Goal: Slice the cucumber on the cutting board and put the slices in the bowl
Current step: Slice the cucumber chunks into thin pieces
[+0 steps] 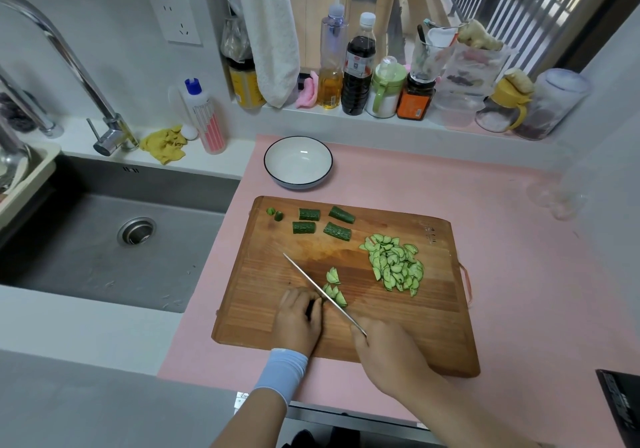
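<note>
Sink (104, 233) far left, not involved. On the cutting board (263, 323): two stub ends (274, 214) at the far left corner, four uncut chunks (323, 222) just right of them. The bowl (298, 167) sits on the pink counter beyond the board's far edge and is empty (no slices moved yet). Left hand (299, 319) is curled over the cucumber piece (311, 309) being cut, and only a dark sliver of it shows. Knife (318, 288) runs diagonally, blade right against the left knuckles, with fresh slices (334, 286) fanned just right of it. Right hand (388, 350) is wrapped round the handle. The big slice pile (394, 266) lies further right. Judged mid-slicing. To do it well: fingertips tucked behind the knuckles, blade upright, even thin cuts, guide hand backing off leftward. The piece looks short, so there's a nick risk.
</note>
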Available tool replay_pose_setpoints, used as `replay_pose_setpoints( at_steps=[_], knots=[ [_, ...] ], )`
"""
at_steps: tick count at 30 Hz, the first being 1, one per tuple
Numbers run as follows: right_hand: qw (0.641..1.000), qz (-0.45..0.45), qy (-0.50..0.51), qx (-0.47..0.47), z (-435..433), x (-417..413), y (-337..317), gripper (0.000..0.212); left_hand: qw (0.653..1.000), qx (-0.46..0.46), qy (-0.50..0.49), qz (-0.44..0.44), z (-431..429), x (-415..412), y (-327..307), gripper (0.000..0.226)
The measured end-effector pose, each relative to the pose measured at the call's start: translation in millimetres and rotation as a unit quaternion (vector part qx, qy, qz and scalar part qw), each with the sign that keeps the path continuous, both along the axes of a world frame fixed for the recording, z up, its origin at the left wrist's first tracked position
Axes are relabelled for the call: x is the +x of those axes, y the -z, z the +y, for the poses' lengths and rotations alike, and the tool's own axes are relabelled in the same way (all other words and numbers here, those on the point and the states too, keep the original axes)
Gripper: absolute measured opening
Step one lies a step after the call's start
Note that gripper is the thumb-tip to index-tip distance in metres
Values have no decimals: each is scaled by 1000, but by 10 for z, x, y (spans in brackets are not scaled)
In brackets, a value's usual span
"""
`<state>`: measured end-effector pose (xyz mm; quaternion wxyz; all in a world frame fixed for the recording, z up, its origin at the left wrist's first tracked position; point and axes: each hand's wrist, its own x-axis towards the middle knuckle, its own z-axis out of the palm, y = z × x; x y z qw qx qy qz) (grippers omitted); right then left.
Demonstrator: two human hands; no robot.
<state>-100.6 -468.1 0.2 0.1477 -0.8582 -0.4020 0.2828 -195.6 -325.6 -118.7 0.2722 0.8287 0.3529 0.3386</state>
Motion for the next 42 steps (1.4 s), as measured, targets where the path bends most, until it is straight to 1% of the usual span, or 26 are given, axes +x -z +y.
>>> replay_pose_setpoints(
  at_steps=[2,7,9,10,11,13,16,19,22,27,31,32,35,39,42],
  knots=[
    [1000,4,3,-4,8,13,25,31,1000,1,-3,-3,-6,-5,2,13],
    [1000,16,9,-6,148,12,27,35,1000,-2,-3,-6,-4,-6,-7,18],
    [1000,18,4,-7,231,11,41,27,1000,-8,-2,-3,2,-13,7,14],
    [1000,19,4,-7,264,12,50,23,1000,-9,-1,1,6,-18,17,8],
    [1000,18,5,-3,286,14,64,23,1000,-9,0,4,10,-16,27,2],
    [1000,13,2,4,295,16,98,28,1000,-10,2,9,10,-19,32,5],
    [1000,3,-2,3,292,24,112,27,1000,-5,5,13,1,-21,4,4],
    [1000,-2,-4,16,277,11,104,30,1000,0,4,20,-5,-14,-15,16],
    [1000,-1,0,30,224,-29,75,35,1000,2,10,22,-15,-8,-37,18],
    [999,-14,2,33,103,-45,-8,23,1000,12,3,16,-15,-7,-43,18],
    [999,-14,-6,36,36,-48,-60,19,1000,20,-2,4,-14,-10,-34,10],
    [999,-12,-5,30,32,-46,-60,20,1000,19,-4,6,-12,-11,-31,10],
    [1000,-4,-7,5,40,-35,-46,33,1000,9,-10,13,-10,-9,-25,17],
    [1000,12,-1,-6,100,2,-6,38,1000,5,-8,9,-11,-18,-18,10],
    [1000,12,-11,-17,217,0,-7,36,1000,-1,-11,15,-10,-17,-18,17]
  ],
)
